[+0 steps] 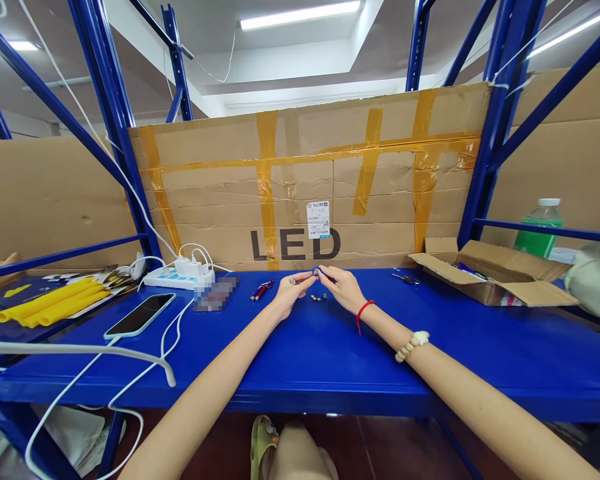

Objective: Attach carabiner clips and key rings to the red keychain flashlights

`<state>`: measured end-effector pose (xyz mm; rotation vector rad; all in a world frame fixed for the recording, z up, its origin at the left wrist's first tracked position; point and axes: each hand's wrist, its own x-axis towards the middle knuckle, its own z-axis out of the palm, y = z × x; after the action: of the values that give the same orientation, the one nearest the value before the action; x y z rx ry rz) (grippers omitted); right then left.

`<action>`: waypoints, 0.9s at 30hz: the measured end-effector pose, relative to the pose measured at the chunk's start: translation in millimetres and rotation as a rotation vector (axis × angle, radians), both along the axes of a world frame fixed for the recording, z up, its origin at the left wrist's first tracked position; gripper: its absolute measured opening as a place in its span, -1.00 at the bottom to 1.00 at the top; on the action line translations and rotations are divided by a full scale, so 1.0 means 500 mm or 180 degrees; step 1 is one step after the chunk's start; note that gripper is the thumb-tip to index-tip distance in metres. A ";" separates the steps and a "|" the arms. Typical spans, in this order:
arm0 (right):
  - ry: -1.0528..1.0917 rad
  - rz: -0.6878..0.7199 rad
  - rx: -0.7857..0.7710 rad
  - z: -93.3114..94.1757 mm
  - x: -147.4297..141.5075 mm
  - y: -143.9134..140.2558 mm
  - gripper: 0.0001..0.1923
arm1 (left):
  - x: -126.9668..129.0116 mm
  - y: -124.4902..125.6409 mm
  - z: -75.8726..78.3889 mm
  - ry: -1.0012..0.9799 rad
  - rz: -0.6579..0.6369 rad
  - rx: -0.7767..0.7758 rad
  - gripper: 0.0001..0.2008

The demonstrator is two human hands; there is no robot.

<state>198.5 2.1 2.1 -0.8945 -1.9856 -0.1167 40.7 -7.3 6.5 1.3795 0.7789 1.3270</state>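
Small blue part point(316, 270) mostly covered by fingers point(307, 277) of both hands, too small to make out. Little dark pieces point(319, 297) on the worktop point(300, 360) too tiny to identify. Flat item point(216, 294) beside the power strip point(179, 277) blurred out. Green bottle point(541, 230) partly hidden behind a blue rail point(545, 231). Pale bag point(597, 277) cut off at the right edge. Label point(319, 219) unreadable.

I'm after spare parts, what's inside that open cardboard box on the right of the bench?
Inside the open cardboard box, something blue shows near its far wall; the front wall and flaps cover everything else.
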 end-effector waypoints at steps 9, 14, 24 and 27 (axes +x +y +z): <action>0.0067 0.0113 0.0011 -0.003 -0.002 0.004 -0.65 | 0.000 0.004 -0.001 0.0090 0.0138 -0.0110 -0.56; 0.0038 0.0167 -0.0004 -0.004 0.000 0.003 -0.65 | 0.000 -0.001 0.005 0.0236 0.0298 -0.0127 -0.61; 0.0027 -0.0308 -0.0061 0.009 0.007 0.008 -0.63 | 0.024 -0.029 -0.003 0.0527 0.0293 -0.0106 -0.79; -0.0105 -0.0640 -0.0279 0.011 0.040 0.024 -0.70 | 0.018 -0.025 0.000 0.0528 0.0399 -0.0100 -0.74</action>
<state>218.6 14.2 7.5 -1.1550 -1.9396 -0.1606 49.8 -19.8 6.6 1.4483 1.0080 1.3016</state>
